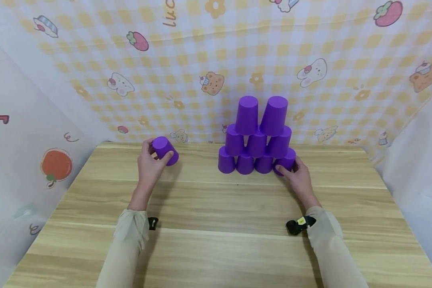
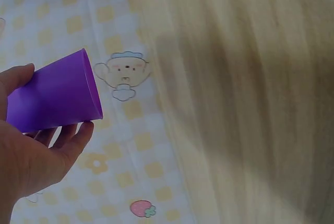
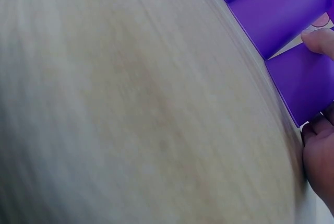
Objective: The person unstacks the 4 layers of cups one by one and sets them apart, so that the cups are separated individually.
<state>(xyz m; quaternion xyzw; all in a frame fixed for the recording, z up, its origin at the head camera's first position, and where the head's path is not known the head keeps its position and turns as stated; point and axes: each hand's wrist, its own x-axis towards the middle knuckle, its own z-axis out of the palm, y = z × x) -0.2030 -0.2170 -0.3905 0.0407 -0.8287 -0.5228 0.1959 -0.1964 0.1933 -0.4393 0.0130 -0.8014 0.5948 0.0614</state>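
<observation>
Purple cups stand upside down in a pyramid [image 1: 257, 140] at the back middle of the wooden table [image 1: 216, 224], with two tilted cups on its top row. My left hand [image 1: 150, 166] grips a single purple cup [image 1: 165, 150] to the pyramid's left, lifted and tilted; the left wrist view shows that cup [image 2: 55, 94] between thumb and fingers. My right hand [image 1: 298, 175] holds the bottom-right cup [image 1: 285, 161] of the pyramid, fingers curled round its side. The right wrist view shows the fingertips [image 3: 319, 38] on that cup [image 3: 305, 80].
A checked cloth with cartoon prints [image 1: 216, 60] hangs behind the table, and pale walls close both sides. Bare wood lies in front of the pyramid, toward the near edge.
</observation>
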